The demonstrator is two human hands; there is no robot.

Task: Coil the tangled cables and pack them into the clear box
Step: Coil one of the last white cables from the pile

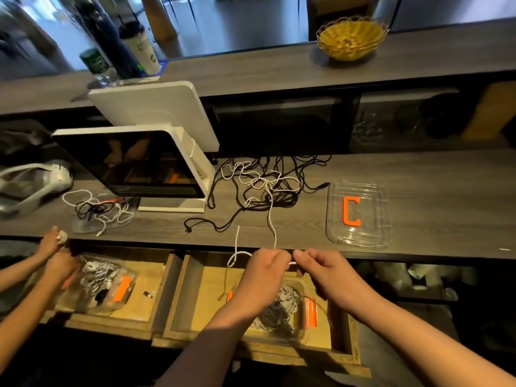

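Note:
A tangle of black and white cables (265, 185) lies on the dark counter (418, 174) behind my hands. One white cable (270, 219) runs from the tangle down to my hands at the counter's front edge. My left hand (264, 275) grips this cable, a loop of it hanging to the left. My right hand (324, 270) pinches the cable's end between thumb and fingertips, close to the left hand. Below my hands, in an open wooden drawer, a clear box (303, 311) holds grey and white coiled cables. A clear lid (357, 213) with an orange letter C lies on the counter to the right.
A white screen on a stand (134, 163) occupies the counter's left. Another person's two hands (55, 252) work over a second cable box (103, 283) in the left drawer. More loose cables (95, 208) lie on a clear lid there. A yellow basket (351, 37) sits on the upper shelf.

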